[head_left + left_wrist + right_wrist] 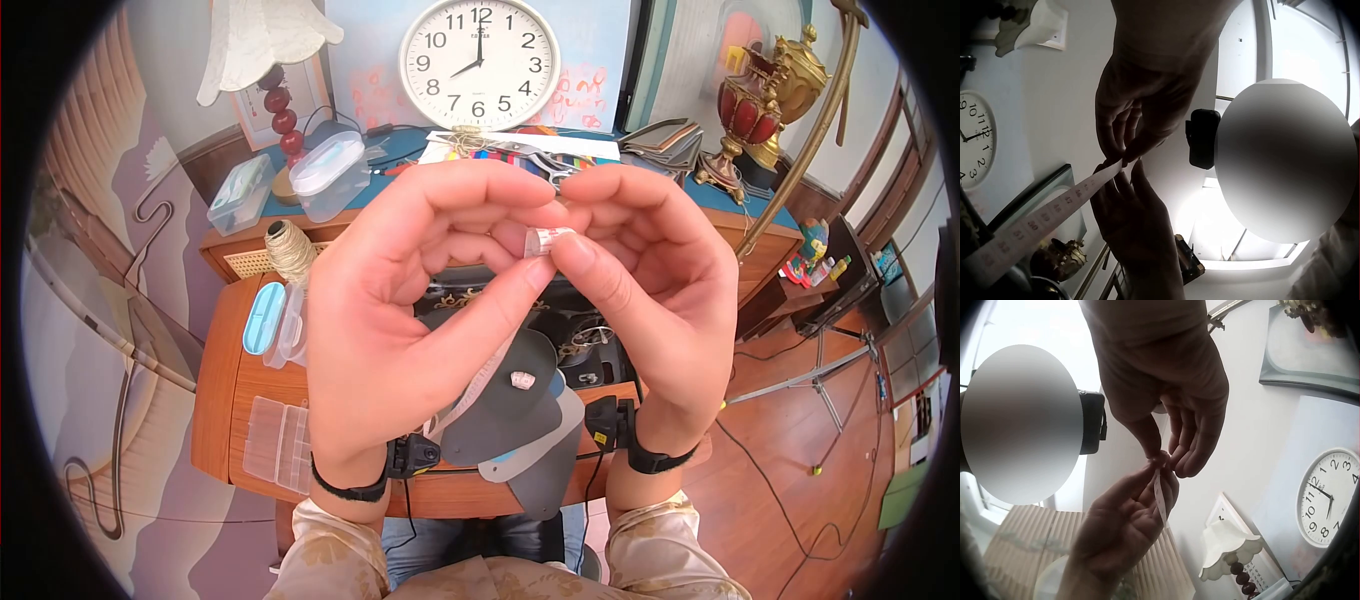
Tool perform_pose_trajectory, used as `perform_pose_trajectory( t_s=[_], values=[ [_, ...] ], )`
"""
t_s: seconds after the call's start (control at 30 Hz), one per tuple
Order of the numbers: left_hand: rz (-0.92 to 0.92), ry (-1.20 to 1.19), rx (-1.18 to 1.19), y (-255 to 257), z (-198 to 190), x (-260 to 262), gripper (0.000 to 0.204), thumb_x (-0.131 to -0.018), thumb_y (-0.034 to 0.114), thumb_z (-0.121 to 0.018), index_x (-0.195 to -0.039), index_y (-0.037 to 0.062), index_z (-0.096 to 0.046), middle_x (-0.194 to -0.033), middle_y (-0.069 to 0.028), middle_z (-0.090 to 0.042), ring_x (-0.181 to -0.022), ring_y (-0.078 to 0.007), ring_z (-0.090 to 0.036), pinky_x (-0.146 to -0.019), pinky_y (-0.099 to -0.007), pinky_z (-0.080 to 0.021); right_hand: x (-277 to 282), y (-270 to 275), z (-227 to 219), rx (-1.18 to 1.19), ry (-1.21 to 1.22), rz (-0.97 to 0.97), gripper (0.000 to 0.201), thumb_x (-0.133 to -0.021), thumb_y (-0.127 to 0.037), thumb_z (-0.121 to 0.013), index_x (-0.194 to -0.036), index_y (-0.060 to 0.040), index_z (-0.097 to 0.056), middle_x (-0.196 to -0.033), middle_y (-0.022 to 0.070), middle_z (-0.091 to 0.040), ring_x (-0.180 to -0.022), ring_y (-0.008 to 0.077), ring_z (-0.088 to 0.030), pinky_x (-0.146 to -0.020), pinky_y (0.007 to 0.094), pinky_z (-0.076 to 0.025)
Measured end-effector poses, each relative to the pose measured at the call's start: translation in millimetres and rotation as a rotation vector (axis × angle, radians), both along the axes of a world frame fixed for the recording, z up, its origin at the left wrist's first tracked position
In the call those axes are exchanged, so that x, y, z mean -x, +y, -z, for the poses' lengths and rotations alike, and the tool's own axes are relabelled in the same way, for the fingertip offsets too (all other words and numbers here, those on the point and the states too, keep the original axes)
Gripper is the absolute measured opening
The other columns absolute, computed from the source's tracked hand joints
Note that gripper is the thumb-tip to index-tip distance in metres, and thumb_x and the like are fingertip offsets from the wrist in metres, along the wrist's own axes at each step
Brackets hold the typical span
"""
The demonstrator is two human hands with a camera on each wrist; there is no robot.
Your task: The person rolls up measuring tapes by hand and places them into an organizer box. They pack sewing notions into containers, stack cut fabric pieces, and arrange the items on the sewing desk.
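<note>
A soft white tape measure (1041, 220) with printed numbers runs up to the fingertips of both hands. Its end forms a small roll (546, 240) between the thumbs and fingers. My left hand (385, 315) pinches it from the left, thumb below and fingers arched above. From the other side my right hand (675, 285) pinches the same roll, its thumb lying over it. Below the left thumb, the loose length slants down toward the table. A second small whitish roll (522, 380) lies on dark grey flat pieces (500, 425) beneath the hands.
Behind the hands stand a wall clock (480, 62), a lamp (270, 50) and scissors (540, 158). Clear plastic boxes (277, 440) and a cone of twine (290, 250) sit at the left. A black machine with gold decoration (460, 298) is partly hidden behind the hands.
</note>
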State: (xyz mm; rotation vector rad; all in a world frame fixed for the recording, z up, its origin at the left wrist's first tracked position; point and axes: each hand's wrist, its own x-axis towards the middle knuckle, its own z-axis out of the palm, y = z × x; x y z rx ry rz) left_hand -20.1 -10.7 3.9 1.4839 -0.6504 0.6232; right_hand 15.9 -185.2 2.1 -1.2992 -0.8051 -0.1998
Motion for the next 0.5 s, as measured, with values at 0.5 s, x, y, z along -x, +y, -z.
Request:
perform_pose_trajectory(
  t_s=[0.5],
  values=[
    [0.021, 0.115, 0.127, -2.8, 0.3, 1.7, 0.035, -0.088, -0.012, -0.066, -0.122, -0.009, -0.058, -0.108, -0.0155, -0.069, -0.097, -0.0176, -0.07, -0.085, -0.0272, -0.057, 0.6, 0.5, -0.7, 0.002, -0.036, 0.01, 0.04, -0.088, 0.006, -0.071, -0.126, 0.0088, -0.056, -0.116, 0.016, -0.067, -0.107, 0.019, -0.066, -0.093, 0.0316, -0.053]
  ],
)
